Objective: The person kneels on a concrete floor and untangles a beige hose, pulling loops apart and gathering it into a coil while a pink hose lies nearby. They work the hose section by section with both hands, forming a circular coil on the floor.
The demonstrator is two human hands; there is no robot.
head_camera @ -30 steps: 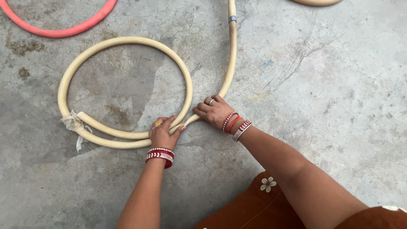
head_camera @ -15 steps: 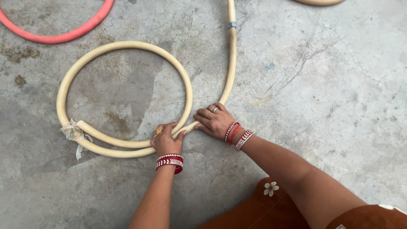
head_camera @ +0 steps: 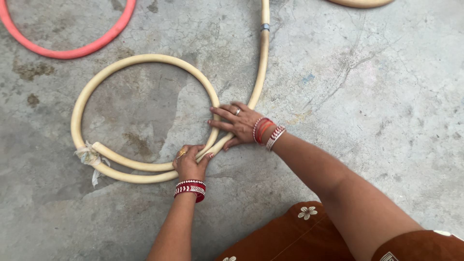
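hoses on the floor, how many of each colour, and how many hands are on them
cream hose: 1 coiled under both hands, plus 1 cream piece at the top edge that may be the same hose
pink hose: 1
hands on the cream hose: 2, left hand and right hand
total: 3 hose pieces, 2 hands

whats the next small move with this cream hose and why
Probably sweep the right hand along the hose, drawing the straight run that leads away at the top into a second turn. One loop already lies on the concrete floor, its end bound with a rag tie, and the left hand pins the overlapping strands where they meet.
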